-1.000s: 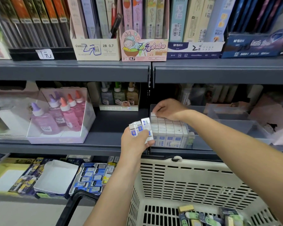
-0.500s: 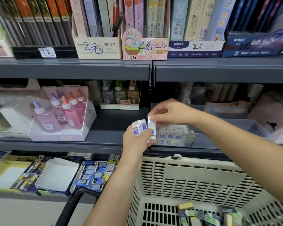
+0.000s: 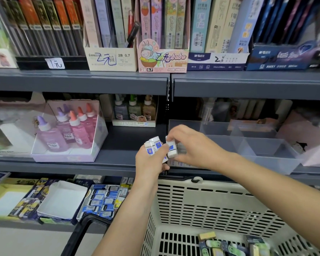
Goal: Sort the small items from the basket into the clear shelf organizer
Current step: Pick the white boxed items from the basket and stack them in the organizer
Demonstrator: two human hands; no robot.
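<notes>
"Where are the little erasers?"

"A bunch of erasers [image 3: 152, 147] is in the left hand [image 3: 148, 164]. Its fingers are curled round them. They stand up tall. Their long sides point to about twelve o'clock and their blue labels face us."

"And the other hand?"

"The right hand [image 3: 191, 147] pinches a single eraser [image 3: 172, 149] with its thumb and fingertips. That one stands nearly upright too. It is just beside the bunch, at three o'clock from it."

"Where is the clear box?"

"The clear shelf organizer [image 3: 277, 164] sits on the middle shelf [image 3: 118, 143], at three o'clock from the hands. The right hand is in front of its left end."

"And the basket?"

"The basket [image 3: 201, 204] is at six o'clock, under both hands. More small items [image 3: 227, 246] lie in its bottom, at about five o'clock."
</notes>
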